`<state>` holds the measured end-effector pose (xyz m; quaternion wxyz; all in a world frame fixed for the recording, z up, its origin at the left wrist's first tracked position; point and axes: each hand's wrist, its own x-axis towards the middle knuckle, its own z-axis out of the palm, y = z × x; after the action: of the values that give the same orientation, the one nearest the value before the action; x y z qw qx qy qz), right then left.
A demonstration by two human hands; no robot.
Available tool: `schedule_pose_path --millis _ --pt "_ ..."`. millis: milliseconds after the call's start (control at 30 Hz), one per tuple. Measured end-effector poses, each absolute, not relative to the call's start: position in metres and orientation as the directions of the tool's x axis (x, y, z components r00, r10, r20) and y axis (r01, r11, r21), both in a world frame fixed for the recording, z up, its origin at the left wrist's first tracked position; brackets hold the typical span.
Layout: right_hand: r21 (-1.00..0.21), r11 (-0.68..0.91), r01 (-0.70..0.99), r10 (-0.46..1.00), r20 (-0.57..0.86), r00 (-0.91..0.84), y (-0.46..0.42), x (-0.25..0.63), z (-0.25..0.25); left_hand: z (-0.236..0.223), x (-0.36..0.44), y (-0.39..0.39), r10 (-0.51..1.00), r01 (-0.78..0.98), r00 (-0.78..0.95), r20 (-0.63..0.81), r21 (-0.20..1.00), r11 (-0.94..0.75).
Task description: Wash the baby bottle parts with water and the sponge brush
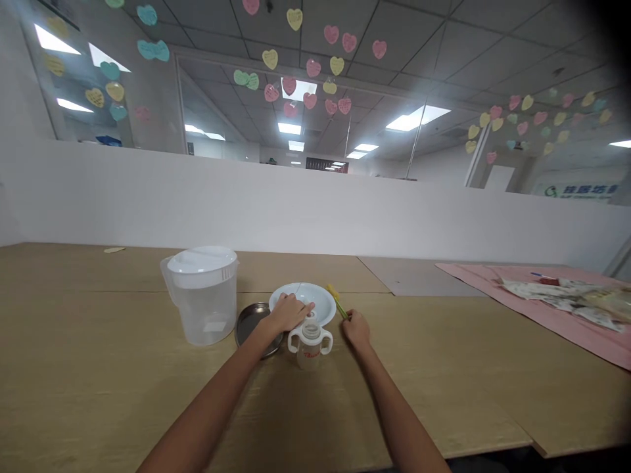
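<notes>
My right hand point(357, 328) is closed round the green handle of a slim brush point(340, 306). The brush's yellow head points up and left, beside the rim of a white bowl point(325, 302). Over the bowl's near left side lies my left hand point(290, 312), fingers bent. A small white round piece point(311, 315) shows at its fingertips; what the fingers grip is partly hidden. Just in front stands a clear baby bottle point(309, 355), upright, uncapped, with two white side handles and red lettering. A round metal dish point(246, 323) sits partly under my left forearm.
A clear plastic pitcher point(207, 309) with a white lid stands to the left on the wooden table point(123, 374). A pink cloth point(552, 322) with crumpled packaging point(562, 295) covers the right side. Behind the table runs a white wall point(296, 210) with glass above.
</notes>
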<state>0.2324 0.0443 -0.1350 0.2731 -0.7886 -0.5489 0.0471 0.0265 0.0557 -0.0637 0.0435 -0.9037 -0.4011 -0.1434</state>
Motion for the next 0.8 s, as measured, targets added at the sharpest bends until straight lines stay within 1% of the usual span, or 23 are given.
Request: schedule_pose_path --millis 67,100,267,333,467,567,633,700,800 --pt "-0.494 -0.237 0.836 0.894 0.226 0.387 0.045 0.232 -0.135 -0.063 0.031 0.060 0.710 0.739 0.653 0.263 -0.016 -0.673" --pt "-0.501 -0.231 0.834 0.894 0.228 0.385 0.045 0.232 -0.135 -0.062 0.032 0.061 0.711 0.739 0.652 0.263 -0.012 -0.673" --pt "-0.557 -0.239 0.795 0.865 0.249 0.435 0.044 0.232 -0.130 -0.061 0.027 0.055 0.739 0.764 0.593 0.318 0.068 -0.642" --pt "-0.584 -0.247 0.773 0.847 0.257 0.465 0.043 0.231 -0.128 -0.065 0.021 0.049 0.755 0.769 0.541 0.371 0.143 -0.622" --pt "-0.653 -0.212 0.727 0.814 0.295 0.501 0.040 0.226 -0.122 -0.077 0.009 0.037 0.791 0.734 0.356 0.497 0.375 -0.566" --pt "-0.703 -0.104 0.704 0.783 0.378 0.494 0.036 0.220 -0.116 -0.085 0.005 0.033 0.812 0.636 0.240 0.532 0.546 -0.545" --pt "-0.707 -0.015 0.707 0.772 0.441 0.457 0.032 0.216 -0.113 -0.087 0.005 0.033 0.822 0.547 0.176 0.541 0.641 -0.539" --pt "-0.689 0.070 0.721 0.767 0.499 0.403 0.028 0.213 -0.111 -0.087 0.006 0.033 0.833 0.463 0.111 0.542 0.714 -0.526" --pt "-0.657 0.176 0.733 0.764 0.561 0.320 0.024 0.209 -0.110 -0.086 0.006 0.032 0.841 0.372 0.020 0.540 0.777 -0.508"
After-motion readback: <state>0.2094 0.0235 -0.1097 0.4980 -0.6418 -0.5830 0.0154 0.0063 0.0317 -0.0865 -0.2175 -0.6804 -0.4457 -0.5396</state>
